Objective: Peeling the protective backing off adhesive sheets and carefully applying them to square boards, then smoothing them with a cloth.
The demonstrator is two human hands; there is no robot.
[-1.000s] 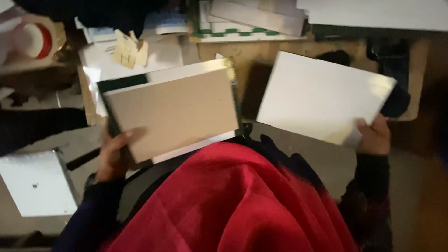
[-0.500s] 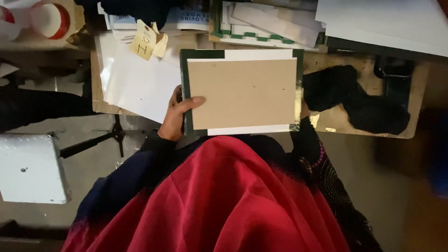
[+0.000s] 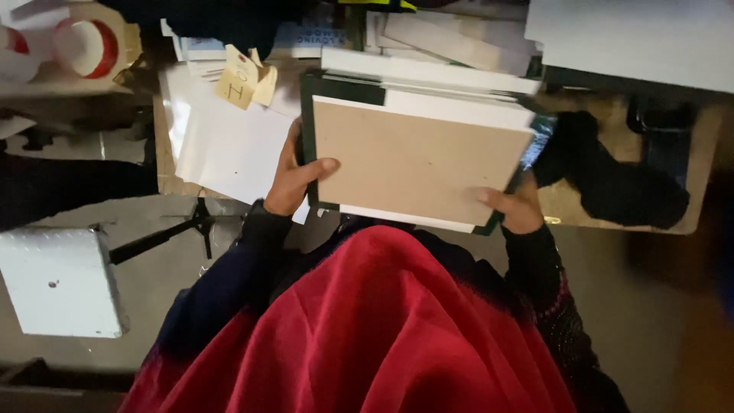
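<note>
I hold a stack of boards in front of me: a brown cardboard sheet (image 3: 417, 160) on top, white sheets and a dark green board (image 3: 336, 86) under it. My left hand (image 3: 294, 177) grips the stack's left edge, thumb lying on the brown sheet. My right hand (image 3: 514, 208) grips its lower right corner, thumb on top. A red cloth (image 3: 359, 329) covers my lap below the stack.
White sheets (image 3: 229, 138) with yellowish paper tags (image 3: 241, 76) lie on the wooden table (image 3: 665, 222) to the left. A black cloth (image 3: 612, 180) lies at right. A red and white tape roll (image 3: 88, 46) sits far left. A white box (image 3: 57, 279) stands on the floor.
The white sheet that my right hand held out to the right a second ago is gone from it. That hand has come back and taken the stack's right corner. The stack has tilted slightly.
</note>
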